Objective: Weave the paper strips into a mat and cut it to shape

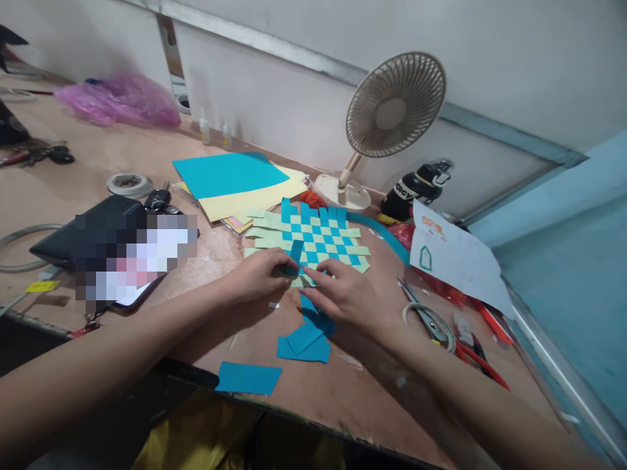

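Note:
A woven paper mat (pixel 321 238) in blue and pale green checks lies on the table, its strip ends loose around the edges. At its near left side my left hand (pixel 262 273) pinches a blue paper strip (pixel 296 250) that stands up from the weave. My right hand (pixel 345 294) meets it from the other side, fingertips closed on the lower part of the same strip; the exact contact is partly hidden. Just below my right hand lie overlapping blue paper pieces (pixel 306 338), and another blue piece (pixel 249 378) rests at the table's front edge.
To the left are a phone (pixel 142 287), a black wallet (pixel 98 228), keys (pixel 157 198) and a tape roll (pixel 130 185). Coloured sheets (pixel 230 176), a fan (pixel 392 111) and a bottle (pixel 416 189) stand behind. Scissors (pixel 428 320) and red-handled pliers (pixel 482 369) lie right.

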